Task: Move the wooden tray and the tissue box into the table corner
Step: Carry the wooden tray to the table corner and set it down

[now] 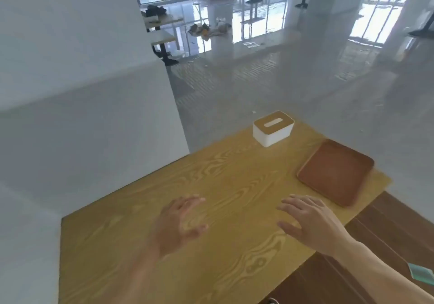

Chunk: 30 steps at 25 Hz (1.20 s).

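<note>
Tissue box (273, 128) sits on the yellow wood-grain surface (225, 186), well ahead of both hands and closer to the far edge; it is a white box with a tan wooden lid, and the slot in that lid shows pale, with no tissue poking up that I can make out. Just to the right of it and a little nearer, the wooden tray (335, 172) lies flat by the right-hand edge of the surface, reddish-brown with a low raised rim, and nothing rests in it. The tray is ahead of and slightly right of the right hand (310, 221), near it but not touching; the box is apart from the tray, with bare surface between them. The right hand reaches in from the lower right, palm down, fingers spread and extended forward, its grip open and holding nothing. The left hand (178, 223) comes in from below, somewhat blurred, fingers loosely curled and parted, its grip open too and empty. Both hands hover over the middle of the surface, side by side with a gap between them. A white wall (94, 139) runs along the left of the surface, beyond the left hand.
</note>
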{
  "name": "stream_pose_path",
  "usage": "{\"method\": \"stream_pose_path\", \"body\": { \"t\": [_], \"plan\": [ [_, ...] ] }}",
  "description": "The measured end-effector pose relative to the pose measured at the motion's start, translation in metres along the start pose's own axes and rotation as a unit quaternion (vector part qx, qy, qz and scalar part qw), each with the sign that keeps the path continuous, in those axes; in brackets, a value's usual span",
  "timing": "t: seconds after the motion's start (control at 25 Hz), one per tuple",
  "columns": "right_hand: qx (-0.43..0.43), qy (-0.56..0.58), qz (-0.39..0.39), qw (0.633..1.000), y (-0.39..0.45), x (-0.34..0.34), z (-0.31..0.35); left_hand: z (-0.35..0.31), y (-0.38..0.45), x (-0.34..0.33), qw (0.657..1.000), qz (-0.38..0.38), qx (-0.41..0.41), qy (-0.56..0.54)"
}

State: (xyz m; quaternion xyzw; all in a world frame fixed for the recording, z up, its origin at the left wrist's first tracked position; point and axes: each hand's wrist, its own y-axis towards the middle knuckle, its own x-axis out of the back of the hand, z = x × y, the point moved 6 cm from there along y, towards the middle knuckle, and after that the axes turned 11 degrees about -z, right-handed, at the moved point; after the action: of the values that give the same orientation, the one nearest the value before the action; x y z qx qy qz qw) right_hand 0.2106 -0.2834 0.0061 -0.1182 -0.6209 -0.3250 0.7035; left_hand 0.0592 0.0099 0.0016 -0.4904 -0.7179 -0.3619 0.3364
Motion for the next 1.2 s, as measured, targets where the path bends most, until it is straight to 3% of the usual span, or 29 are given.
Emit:
{"method": "stream_pose_path", "body": {
  "t": [0.2,0.52,0.84,1.2],
  "plan": [
    [-0.110,-0.022,-0.011,0.994,-0.051,0.012,-0.092,-0.062,0.061,-0.070,0.994,0.064,-0.084,0.017],
    [-0.196,-0.026,0.005,0.980,-0.111,0.026,-0.217,-0.133,0.119,-0.168,0.988,0.130,-0.078,-0.003],
    [-0.267,0.006,0.062,0.962,-0.137,-0.004,-0.285,-0.139,0.144,-0.244,0.978,0.207,0.008,-0.011],
    [-0.336,0.037,0.157,0.928,-0.091,-0.056,-0.340,-0.140,0.199,-0.337,0.958,0.251,0.137,-0.037]
  ]
}}
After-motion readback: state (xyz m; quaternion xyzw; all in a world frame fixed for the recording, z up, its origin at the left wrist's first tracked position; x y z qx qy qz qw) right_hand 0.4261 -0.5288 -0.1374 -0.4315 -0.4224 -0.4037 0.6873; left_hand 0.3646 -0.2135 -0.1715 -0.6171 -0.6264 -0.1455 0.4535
